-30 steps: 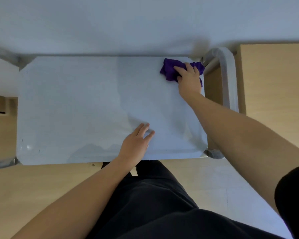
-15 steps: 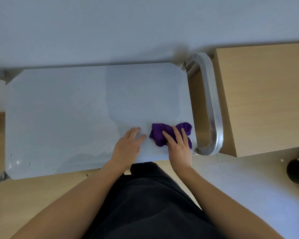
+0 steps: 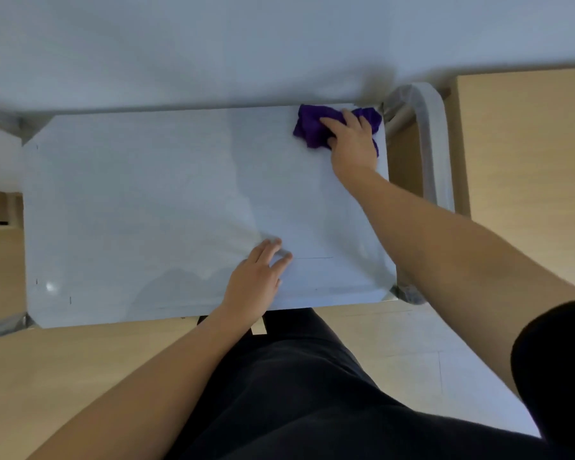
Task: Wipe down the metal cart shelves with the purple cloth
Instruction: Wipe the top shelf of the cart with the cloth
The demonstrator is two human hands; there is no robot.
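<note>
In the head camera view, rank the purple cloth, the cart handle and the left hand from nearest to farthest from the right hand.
From the right hand:
1. purple cloth: touching, under its fingers at the far right corner of the top shelf.
2. cart handle: just to its right, past the shelf edge.
3. left hand: flat on the shelf near the front edge.
</note>
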